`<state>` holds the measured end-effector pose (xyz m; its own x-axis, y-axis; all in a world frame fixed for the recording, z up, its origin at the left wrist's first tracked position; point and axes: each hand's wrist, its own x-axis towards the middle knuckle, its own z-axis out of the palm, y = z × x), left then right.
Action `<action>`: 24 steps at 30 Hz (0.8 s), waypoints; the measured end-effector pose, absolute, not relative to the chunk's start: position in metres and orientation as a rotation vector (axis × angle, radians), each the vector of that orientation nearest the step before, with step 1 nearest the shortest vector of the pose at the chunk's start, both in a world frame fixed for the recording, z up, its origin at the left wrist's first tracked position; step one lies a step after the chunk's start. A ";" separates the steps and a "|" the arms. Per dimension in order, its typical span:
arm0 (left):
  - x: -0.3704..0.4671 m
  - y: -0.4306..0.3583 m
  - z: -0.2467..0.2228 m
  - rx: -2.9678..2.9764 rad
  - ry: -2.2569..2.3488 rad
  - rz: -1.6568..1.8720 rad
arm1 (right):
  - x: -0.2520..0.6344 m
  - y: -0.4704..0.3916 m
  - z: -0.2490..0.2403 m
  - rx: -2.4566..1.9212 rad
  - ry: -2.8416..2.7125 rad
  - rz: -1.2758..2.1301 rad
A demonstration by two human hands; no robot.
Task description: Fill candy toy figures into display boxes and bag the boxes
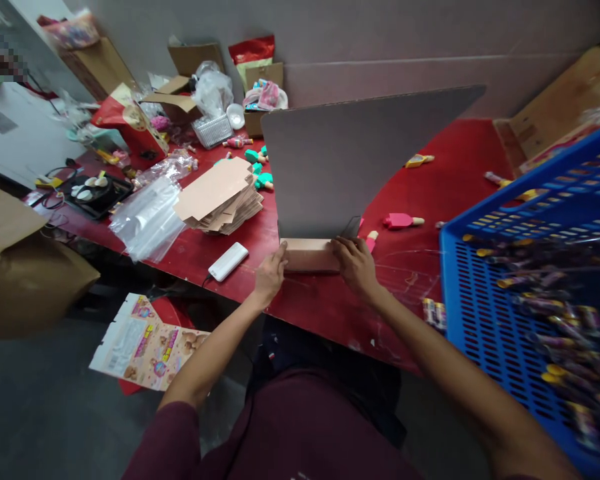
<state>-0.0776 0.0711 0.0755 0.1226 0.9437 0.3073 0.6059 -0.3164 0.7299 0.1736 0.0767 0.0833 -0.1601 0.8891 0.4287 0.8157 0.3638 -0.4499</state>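
Observation:
A cardboard display box (pixel 330 167) stands before me on the red table, its tall grey back panel upright and its right edge cut in a curve. Along its foot runs a low tan cardboard section (pixel 310 253). My left hand (pixel 271 273) grips the left end of this section, thumb and fingers closed on its corner. At the other end, my right hand (pixel 355 265) has its bent fingers over the top edge and side flap. Pink lollipop-shaped pieces (pixel 403 221) lie just right of the box, one partly hidden behind my right hand.
A stack of flat tan cardboard pieces (pixel 223 197), clear plastic bags (pixel 150 217) and a white power bank (pixel 228 261) lie to the left. At right stands a blue basket (pixel 453 267) of wrapped sticks. A printed carton sheet (pixel 150 343) rests on a red stool.

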 end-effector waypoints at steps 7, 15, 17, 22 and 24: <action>-0.059 0.069 0.083 2.005 1.423 1.216 | 0.177 0.066 0.091 -1.517 -1.607 0.059; -0.056 0.086 0.061 2.089 1.394 1.393 | 0.190 0.075 0.079 -1.430 -1.413 0.297; -0.057 0.087 0.059 2.073 1.381 1.413 | 0.191 0.077 0.077 -1.392 -1.410 0.331; -0.053 0.086 0.056 2.061 1.390 1.380 | 0.198 0.084 0.074 -1.369 -1.432 0.284; -0.052 0.087 0.055 2.096 1.454 1.295 | 0.200 0.086 0.071 -1.463 -1.499 0.251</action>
